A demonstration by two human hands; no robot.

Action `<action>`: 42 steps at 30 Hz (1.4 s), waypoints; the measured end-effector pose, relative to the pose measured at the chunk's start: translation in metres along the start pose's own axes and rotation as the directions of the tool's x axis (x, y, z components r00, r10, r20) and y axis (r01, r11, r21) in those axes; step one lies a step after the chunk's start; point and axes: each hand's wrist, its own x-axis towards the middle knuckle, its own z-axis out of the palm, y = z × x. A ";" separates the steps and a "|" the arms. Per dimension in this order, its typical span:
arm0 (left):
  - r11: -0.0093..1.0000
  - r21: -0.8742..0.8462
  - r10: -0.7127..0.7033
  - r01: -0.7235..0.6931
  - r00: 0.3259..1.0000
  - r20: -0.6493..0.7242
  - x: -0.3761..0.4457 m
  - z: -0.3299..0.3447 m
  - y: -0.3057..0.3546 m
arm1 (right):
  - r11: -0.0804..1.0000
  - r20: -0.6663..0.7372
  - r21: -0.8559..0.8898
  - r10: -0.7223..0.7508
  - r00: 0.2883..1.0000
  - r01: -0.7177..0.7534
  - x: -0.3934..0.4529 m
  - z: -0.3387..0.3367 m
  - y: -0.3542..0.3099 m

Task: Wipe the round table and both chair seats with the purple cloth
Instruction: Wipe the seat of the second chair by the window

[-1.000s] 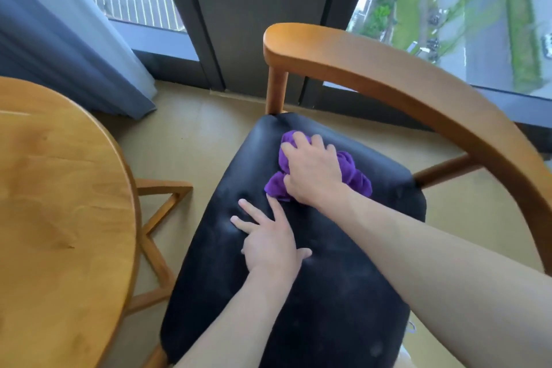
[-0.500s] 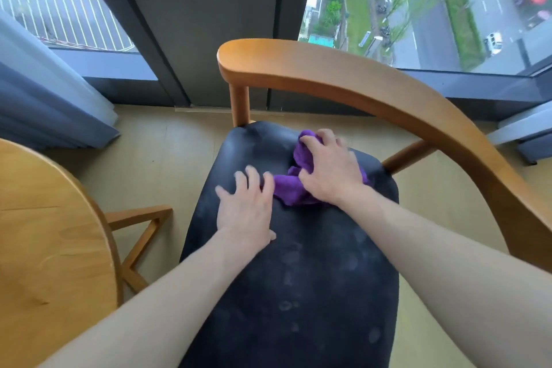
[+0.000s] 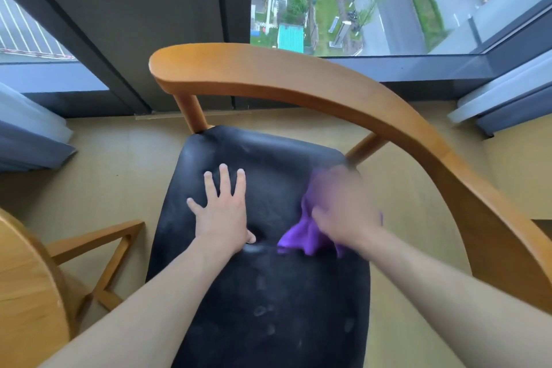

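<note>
1. The cloth [image 3: 301, 233], purple and bunched, lies on the right side of the seat [image 3: 268, 293], near the seat's right edge and about halfway along it.
2. The right hand [image 3: 343, 209] lies on top of the cloth and covers most of it; purple folds stick out below the hand and on its left.
3. That hand is smeared by motion blur. Its grip cannot be told: whether the fingers lie flat on the cloth or curl into it is not visible.
4. The left hand [image 3: 222, 212] rests palm down on the seat, left of the cloth and apart from it. Its grip is spread: fingers straight and fanned, pointing toward the chair back, thumb out to the right, holding nothing.
5. The seat is black and padded, with pale smudges and round marks on the part nearest the camera.
6. Both forearms come in from the bottom edge of the view, one on each side of the seat.
7. A curved wooden back rail [image 3: 298, 78] arcs over the far end and right side of the seat, carried on wooden posts.
8. The round wooden bench [image 3: 24, 293] shows at the lower left, its leg brace between it and the chair.
9. The floor [image 3: 113, 173] is pale tan.
10. Beyond the chair stand dark window frames, with glass [image 3: 358, 0] looking down on a road and greenery.
11. Grey curtains [image 3: 27, 140] hang at the left and right edges.
</note>
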 end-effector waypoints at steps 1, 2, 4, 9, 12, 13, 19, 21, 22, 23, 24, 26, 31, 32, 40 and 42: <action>1.000 -0.009 0.001 -0.001 1.000 0.001 0.000 0.001 -0.002 | 0.989 -0.070 0.092 0.120 0.990 -0.114 0.016 -0.008 0.009; 1.000 -0.016 0.006 -0.006 1.000 0.002 -0.001 0.001 -0.004 | 0.967 -0.089 0.159 0.215 0.972 -0.200 0.029 -0.011 0.015; 1.000 -0.021 0.012 -0.012 1.000 -0.008 0.000 0.004 -0.006 | 0.956 -0.042 0.095 0.281 0.959 -0.276 0.037 -0.003 0.011; 1.000 -0.001 -0.001 0.001 1.000 -0.003 -0.002 0.001 -0.006 | 0.978 0.072 -0.029 0.209 0.975 -0.207 -0.029 0.035 -0.020; 1.000 0.016 0.003 -0.003 1.000 -0.010 -0.004 -0.004 -0.004 | 0.990 0.228 0.060 0.110 0.968 -0.126 -0.069 0.038 -0.022; 1.000 0.025 0.003 -0.002 1.000 -0.011 -0.005 -0.006 -0.003 | 0.984 0.271 0.116 0.102 0.957 -0.137 -0.073 0.034 -0.020; 0.993 0.114 0.006 -0.007 1.000 0.009 -0.010 -0.019 0.004 | 0.852 -0.003 0.369 0.400 0.917 -0.371 0.000 0.003 0.012; 0.988 0.156 0.014 -0.016 1.000 0.014 -0.008 -0.021 0.006 | 0.859 0.039 0.307 0.418 0.908 -0.409 0.013 0.008 0.016; 0.986 0.165 0.018 -0.020 1.000 0.011 -0.008 -0.020 0.005 | 0.875 0.069 0.247 0.413 0.908 -0.417 0.009 0.014 0.014; 0.985 0.171 0.024 -0.024 1.000 0.005 -0.007 -0.020 0.004 | 0.893 0.079 0.177 0.405 0.911 -0.413 -0.001 0.023 0.010; 0.983 0.179 0.032 -0.032 0.999 0.003 -0.006 -0.018 0.002 | 0.911 0.086 0.107 0.392 0.916 -0.399 -0.019 0.033 0.005; 0.984 0.173 0.044 -0.044 0.999 0.003 -0.005 -0.017 0.000 | 0.935 0.119 0.030 0.347 0.930 -0.353 -0.063 0.052 -0.009; 0.982 0.188 0.020 -0.027 0.999 0.042 -0.014 -0.028 0.005 | 0.909 0.384 0.185 0.281 0.879 -0.372 -0.128 0.054 -0.021; 0.973 0.226 0.053 -0.055 0.998 0.016 -0.018 -0.030 0.009 | 0.878 0.384 0.236 0.309 0.870 -0.416 -0.124 0.048 -0.015; 0.887 0.253 0.330 -0.386 0.914 0.238 -0.029 0.000 0.037 | 0.739 0.172 0.443 0.485 0.857 -0.507 -0.024 0.014 0.033; 0.881 0.295 0.323 -0.370 0.926 0.197 -0.032 0.004 0.036 | 0.767 0.174 0.369 0.497 0.850 -0.525 -0.039 0.034 0.021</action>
